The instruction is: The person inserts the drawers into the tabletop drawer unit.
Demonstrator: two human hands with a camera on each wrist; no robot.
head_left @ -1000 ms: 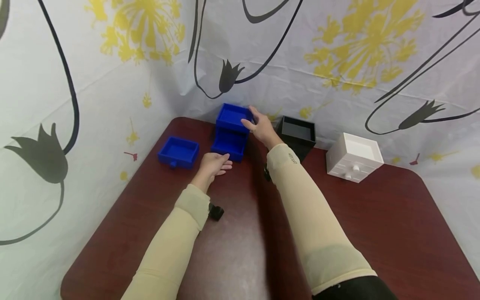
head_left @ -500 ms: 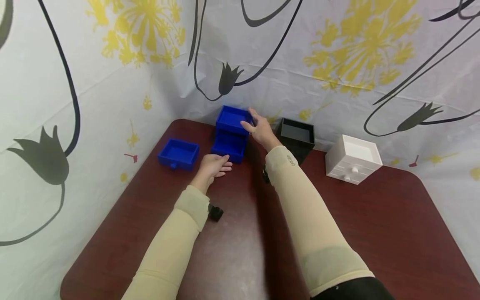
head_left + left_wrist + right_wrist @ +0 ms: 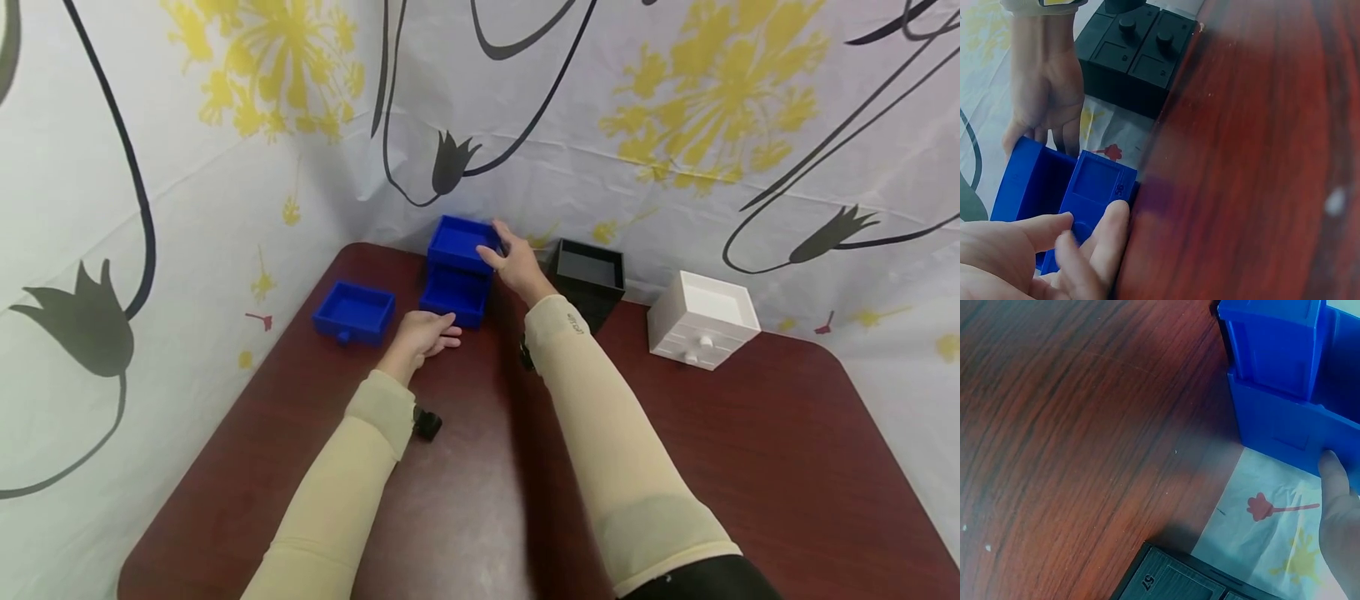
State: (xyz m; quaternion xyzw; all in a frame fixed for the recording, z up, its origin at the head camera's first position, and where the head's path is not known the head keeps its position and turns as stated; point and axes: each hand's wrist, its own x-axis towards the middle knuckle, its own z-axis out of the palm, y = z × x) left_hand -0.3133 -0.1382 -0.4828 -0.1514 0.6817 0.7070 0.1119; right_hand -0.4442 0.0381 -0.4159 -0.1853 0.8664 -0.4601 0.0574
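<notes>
Head view shows me the blue cabinet (image 3: 459, 258) near the counter's (image 3: 810, 467) far-left corner, its lower drawer (image 3: 463, 317) jutting forward. The left hand (image 3: 422, 335) lays straight fingers on that drawer's front; the right hand (image 3: 517, 260), spread wide, touches the cabinet's right side, with little room before the black cabinet (image 3: 589, 275).

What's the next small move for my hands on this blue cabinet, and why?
Probably pull the lower drawer a little further out: it sticks partway out of the cabinet, your left hand is at its front, and your right hand touches the cabinet's side, which may steady it.
</notes>
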